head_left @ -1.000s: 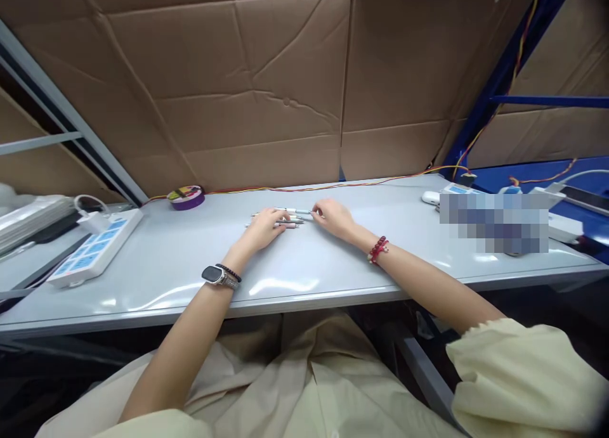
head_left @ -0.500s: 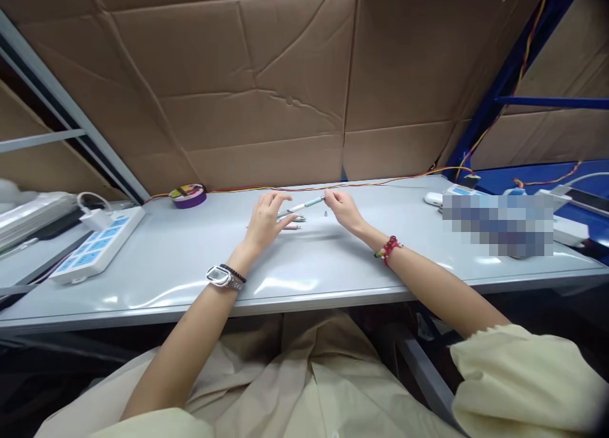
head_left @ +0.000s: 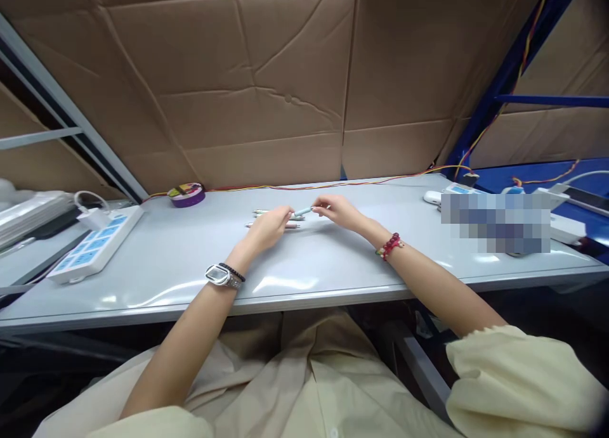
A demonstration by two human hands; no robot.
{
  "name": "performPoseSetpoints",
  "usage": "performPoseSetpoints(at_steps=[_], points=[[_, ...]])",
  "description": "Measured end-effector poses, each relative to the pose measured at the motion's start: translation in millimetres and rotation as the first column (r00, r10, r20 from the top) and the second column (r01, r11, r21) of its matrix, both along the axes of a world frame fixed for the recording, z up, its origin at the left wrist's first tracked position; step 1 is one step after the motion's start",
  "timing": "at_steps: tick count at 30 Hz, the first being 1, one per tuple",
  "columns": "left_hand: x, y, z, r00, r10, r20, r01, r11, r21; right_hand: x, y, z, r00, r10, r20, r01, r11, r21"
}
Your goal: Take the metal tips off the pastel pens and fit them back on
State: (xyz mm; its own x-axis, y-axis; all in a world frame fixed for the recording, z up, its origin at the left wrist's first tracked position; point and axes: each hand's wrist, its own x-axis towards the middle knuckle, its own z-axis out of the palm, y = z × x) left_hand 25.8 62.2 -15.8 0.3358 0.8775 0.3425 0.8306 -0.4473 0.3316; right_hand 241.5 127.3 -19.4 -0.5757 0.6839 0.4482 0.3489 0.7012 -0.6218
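A light blue pen (head_left: 303,211) is held between both hands just above the grey table (head_left: 190,260). My left hand (head_left: 269,226) pinches its left end, fingers curled. My right hand (head_left: 335,211) pinches its right end with thumb and fingertips. Several more pens (head_left: 266,215) lie on the table under and behind my left hand, partly hidden by it. A watch and a dark band sit on my left wrist, a red bead bracelet on my right.
A white and blue power strip (head_left: 95,248) lies at the left, a purple tape roll (head_left: 186,194) at the back by the cardboard wall. Red and yellow wires (head_left: 371,183) run along the back edge. White devices (head_left: 432,197) sit at the right.
Both hands lifted one pen from the row, raised it, then brought it lower and closer together; my left hand now grips its left end.
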Motion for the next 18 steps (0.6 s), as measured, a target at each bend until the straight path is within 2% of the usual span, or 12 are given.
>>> performPoseSetpoints(at_steps=[11, 18], points=[[-1.6, -0.5, 1.2, 0.997, 0.046, -0.057, -0.046, 0.999, 0.007, 4.1, 5.1, 0.4, 0.996, 0.051, -0.071, -0.053, 0.998, -0.024], [2.7, -3.9, 2.6, 0.997, -0.062, -0.039, 0.062, 0.998, -0.006, 1.9, 1.1, 1.6, 0.994, 0.050, -0.100, -0.054, 0.998, -0.041]])
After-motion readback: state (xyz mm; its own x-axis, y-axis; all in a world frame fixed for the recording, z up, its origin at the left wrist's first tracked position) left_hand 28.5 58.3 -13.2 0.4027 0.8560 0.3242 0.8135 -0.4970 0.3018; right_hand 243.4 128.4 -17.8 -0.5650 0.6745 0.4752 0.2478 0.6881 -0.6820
